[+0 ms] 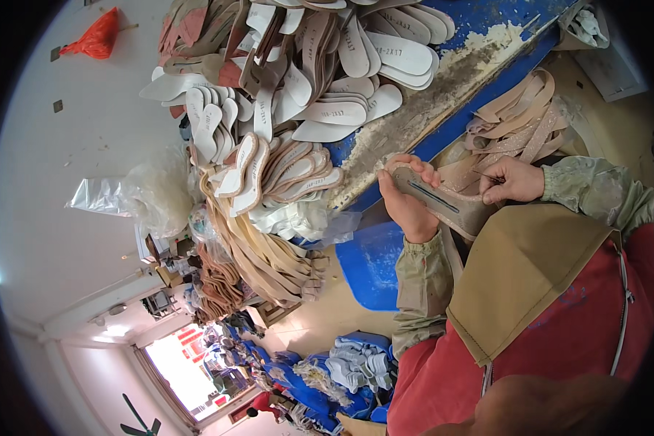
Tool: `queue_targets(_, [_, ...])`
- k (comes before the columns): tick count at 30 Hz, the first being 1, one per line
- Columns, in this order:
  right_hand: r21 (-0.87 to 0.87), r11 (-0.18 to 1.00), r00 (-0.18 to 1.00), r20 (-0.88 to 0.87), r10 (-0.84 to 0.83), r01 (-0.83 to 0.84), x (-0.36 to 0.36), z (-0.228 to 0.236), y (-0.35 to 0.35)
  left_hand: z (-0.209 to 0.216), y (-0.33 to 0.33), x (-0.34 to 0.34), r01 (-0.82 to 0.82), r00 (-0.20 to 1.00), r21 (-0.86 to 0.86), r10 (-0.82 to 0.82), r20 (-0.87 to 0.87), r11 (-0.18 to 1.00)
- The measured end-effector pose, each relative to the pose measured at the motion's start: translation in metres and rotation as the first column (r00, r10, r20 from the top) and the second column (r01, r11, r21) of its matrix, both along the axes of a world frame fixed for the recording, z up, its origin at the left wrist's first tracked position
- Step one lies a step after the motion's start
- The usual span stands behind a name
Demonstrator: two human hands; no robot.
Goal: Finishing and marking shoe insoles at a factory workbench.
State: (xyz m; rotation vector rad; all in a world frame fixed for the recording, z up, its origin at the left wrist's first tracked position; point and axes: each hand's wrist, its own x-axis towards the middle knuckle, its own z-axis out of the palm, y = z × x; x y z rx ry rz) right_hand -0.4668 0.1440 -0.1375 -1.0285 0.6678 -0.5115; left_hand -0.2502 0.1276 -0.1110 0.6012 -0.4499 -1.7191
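My left hand (pixel 408 203) grips a beige-grey insole (pixel 434 195) by its toe end. The thumb lies on one side and the fingers curl over the far edge. A dark, narrow slot or strip runs along the middle of the insole's face. At the insole's edge, my right hand (pixel 512 180) is closed in a pinch on a beige strip (pixel 463 174). Part of that strip is hidden behind the fingers. More long beige strips (pixel 527 123), some glittery, lie in a heap just beyond my right hand.
A blue workbench (pixel 450 94) with a worn, glue-crusted edge stands beyond my hands. White insoles (pixel 334 112) are piled on it, beside bundled beige strips (pixel 261 247). A blue bin (pixel 370 265) stands left of my left forearm. Farther back, a person in red (pixel 265 403) is near blue containers.
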Motion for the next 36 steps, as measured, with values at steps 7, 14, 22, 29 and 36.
queue_targets(7, [0.051,0.997,0.998,0.018,-0.057,0.056,0.003,-0.004,-0.001,0.005,0.024,-0.027,-0.053,0.994,0.130,0.065,-0.090,0.990])
queue_targets(14, [0.025,0.997,0.997,0.004,-0.079,0.079,0.010,-0.013,0.001,-0.016,0.042,-0.028,-0.098,0.995,0.151,0.098,0.010,0.984])
queue_targets(22, [-0.008,0.994,0.990,-0.097,-0.105,0.105,0.017,-0.002,-0.014,0.004,0.021,-0.017,-0.132,0.991,0.094,0.135,-0.025,0.987])
queue_targets(29, [-0.255,0.967,0.977,-0.206,-0.056,0.002,0.039,0.010,-0.016,0.004,0.008,0.016,-0.137,0.955,0.059,0.148,-0.258,0.989])
queue_targets(36, [0.022,0.999,0.993,-0.111,0.026,-0.024,0.066,0.026,-0.014,0.086,-0.009,0.087,0.087,0.945,-0.039,-0.070,0.319,0.995])
